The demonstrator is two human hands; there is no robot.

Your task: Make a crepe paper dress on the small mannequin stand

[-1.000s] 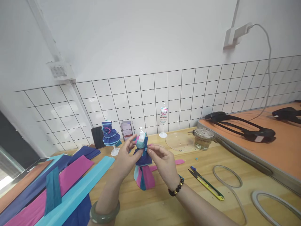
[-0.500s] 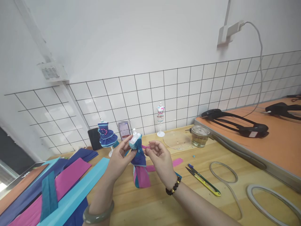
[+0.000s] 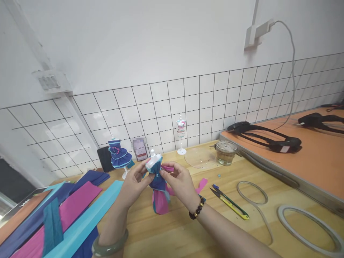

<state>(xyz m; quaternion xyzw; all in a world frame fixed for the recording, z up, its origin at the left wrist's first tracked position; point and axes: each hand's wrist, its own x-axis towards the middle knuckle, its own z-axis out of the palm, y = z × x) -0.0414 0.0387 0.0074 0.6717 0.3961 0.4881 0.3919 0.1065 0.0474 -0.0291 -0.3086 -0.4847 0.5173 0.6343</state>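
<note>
Between my hands stands a small white dress form [image 3: 152, 158] wrapped in blue, teal and pink material like a gown. My left hand [image 3: 136, 181] is closed around its left side, thumb on the bodice. The fingers of my right hand [image 3: 180, 181] pinch a thin pink strip [image 3: 168, 169] against the bodice's right side; the strip's longer tail [image 3: 202, 186] lies on the table behind that hand. The gown's pink skirt [image 3: 160, 202] hangs below my thumbs. Part of the bodice is hidden by my fingers.
Coloured sheets [image 3: 80, 216] lie at left. Behind stand a blue-dressed form [image 3: 120, 157], a phone with a timer [image 3: 140, 149] and a white-and-pink form [image 3: 181, 134]. At right are yellow-green snips [image 3: 231, 204], a glass jar [image 3: 226, 154], a clear disc [image 3: 197, 157] and tape rings [image 3: 309, 229].
My right hand has shifted inward so its thumb now meets the bodice, bringing the pink strip against it. The dress form has turned slightly, and the strip's tail has lifted and bent. The view moved slightly.
</note>
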